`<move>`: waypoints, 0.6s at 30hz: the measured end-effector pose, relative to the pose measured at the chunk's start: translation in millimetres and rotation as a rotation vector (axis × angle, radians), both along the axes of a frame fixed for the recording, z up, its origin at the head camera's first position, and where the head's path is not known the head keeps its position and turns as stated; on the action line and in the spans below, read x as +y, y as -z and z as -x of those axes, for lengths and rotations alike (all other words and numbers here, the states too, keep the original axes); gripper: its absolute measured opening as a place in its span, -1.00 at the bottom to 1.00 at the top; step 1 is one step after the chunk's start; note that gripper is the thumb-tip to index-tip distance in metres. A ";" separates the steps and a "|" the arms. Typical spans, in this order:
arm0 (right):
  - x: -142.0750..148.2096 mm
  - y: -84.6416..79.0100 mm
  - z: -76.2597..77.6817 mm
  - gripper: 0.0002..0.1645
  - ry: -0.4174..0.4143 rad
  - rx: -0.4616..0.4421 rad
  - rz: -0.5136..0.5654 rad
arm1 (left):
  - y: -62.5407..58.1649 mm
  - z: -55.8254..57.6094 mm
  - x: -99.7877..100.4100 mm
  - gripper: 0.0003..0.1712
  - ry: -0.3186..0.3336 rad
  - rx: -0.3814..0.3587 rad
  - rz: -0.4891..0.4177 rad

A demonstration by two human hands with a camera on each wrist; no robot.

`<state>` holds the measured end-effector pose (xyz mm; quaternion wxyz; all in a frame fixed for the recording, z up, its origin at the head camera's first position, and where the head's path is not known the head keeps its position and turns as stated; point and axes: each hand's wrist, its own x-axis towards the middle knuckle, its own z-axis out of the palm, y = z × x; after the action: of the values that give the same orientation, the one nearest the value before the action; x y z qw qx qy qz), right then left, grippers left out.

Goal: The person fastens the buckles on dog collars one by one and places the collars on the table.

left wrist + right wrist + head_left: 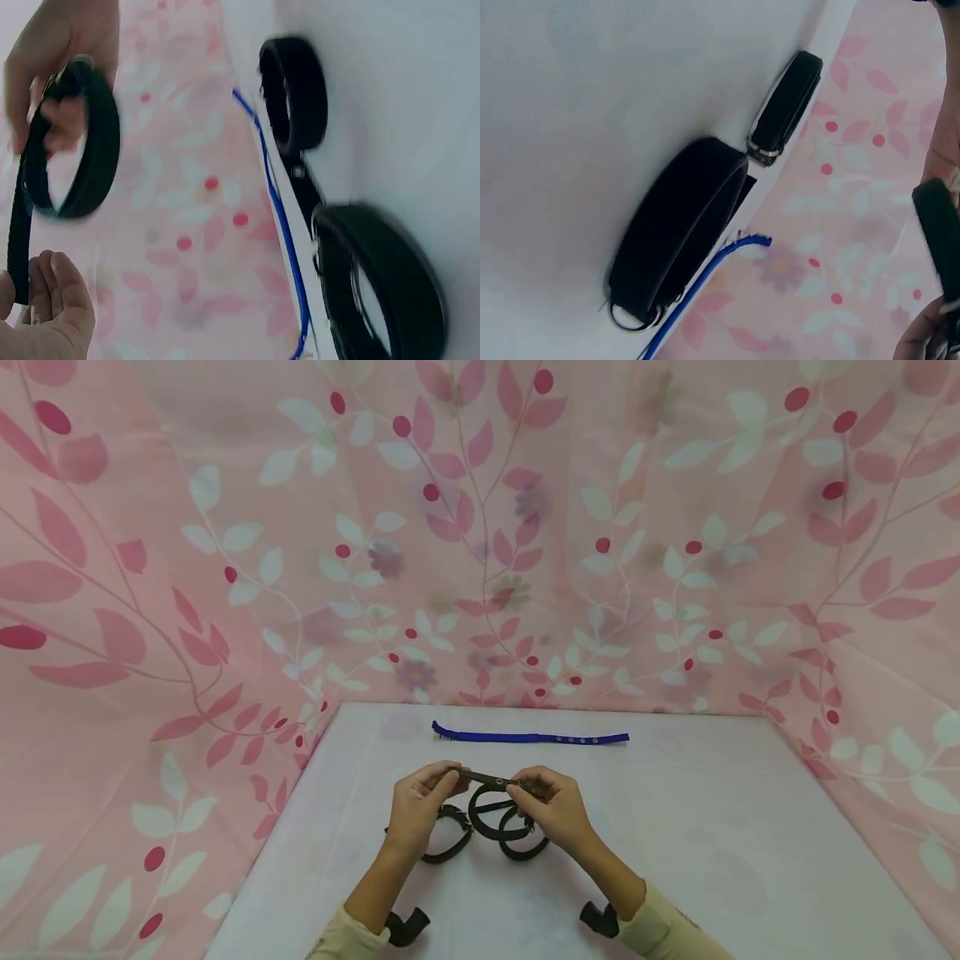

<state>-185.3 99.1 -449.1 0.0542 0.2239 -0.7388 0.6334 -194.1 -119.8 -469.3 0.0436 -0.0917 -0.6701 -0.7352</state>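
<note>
A dark green collar with a buckle hangs as a loop (105,146) between both hands, raised above the table. My left hand (422,797) pinches the flat free end of its strap (480,777). The right hand (551,802) grips the same collar near the buckle, which its fingers partly cover. Below the hands, two more dark collars lie buckled into rings on the table, one at the left (447,837) and one at the right (523,843). Part of the left ring is hidden behind the left hand.
Beyond the hands, a blue collar (530,738) lies stretched out near the far edge of the white table (712,827). Pink floral cloth (480,568) surrounds the table at the back and sides. Black straps (408,928) circle the wrists.
</note>
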 end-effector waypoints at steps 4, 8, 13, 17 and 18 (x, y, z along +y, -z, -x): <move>2.9 1.9 -0.9 -0.84 0.016 -0.007 -0.030 | 1.1 0.4 -9.3 -0.59 -0.078 -0.067 -0.103; 3.3 2.9 -1.8 -0.82 0.011 0.005 -0.047 | 4.0 0.2 -11.9 -0.56 -0.055 -0.096 -0.135; 3.3 1.6 -0.3 -0.84 0.044 0.039 -0.026 | 4.7 1.2 -10.2 -0.53 -0.044 -0.098 -0.154; 6.1 3.1 2.7 -0.83 0.023 0.013 -0.002 | 5.9 1.8 -8.7 -0.52 -0.031 -0.110 -0.148; 7.7 4.5 4.1 -0.82 0.019 -0.019 0.014 | 6.8 1.7 -8.7 -0.51 -0.016 -0.123 -0.124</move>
<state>-189.4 106.8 -453.6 0.0548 0.2107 -0.7369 0.6400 -195.8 -128.4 -476.1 0.0136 -0.0381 -0.6253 -0.7793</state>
